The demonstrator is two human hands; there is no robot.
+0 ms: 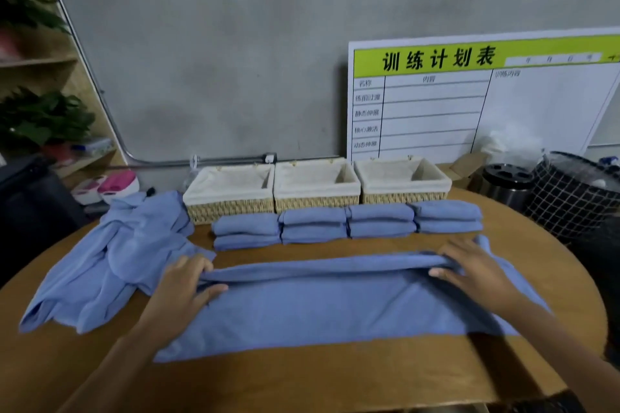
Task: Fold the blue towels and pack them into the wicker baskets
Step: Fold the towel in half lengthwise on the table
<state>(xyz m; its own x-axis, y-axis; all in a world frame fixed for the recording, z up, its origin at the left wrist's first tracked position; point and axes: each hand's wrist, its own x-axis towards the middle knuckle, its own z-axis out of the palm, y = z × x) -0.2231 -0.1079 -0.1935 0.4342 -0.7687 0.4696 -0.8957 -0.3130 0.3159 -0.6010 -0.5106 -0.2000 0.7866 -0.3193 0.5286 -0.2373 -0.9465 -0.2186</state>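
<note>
Head view: mid-fold on the long blue cloth towel (335,305) spread across the round wooden desk (302,379), left hand (183,282) and right hand (476,270) each pinching an end of its raised far fold. Next, probably, drawing that fold toward the near hem, edges matched. Little room beyond: folded blue towels (347,225) before three empty lined wicker baskets (315,186), crumpled blue pile (110,258) left.

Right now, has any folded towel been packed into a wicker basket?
No: all three wicker baskets show only their bare white liners, while the folded towels sit stacked on the table in front of them.
</note>
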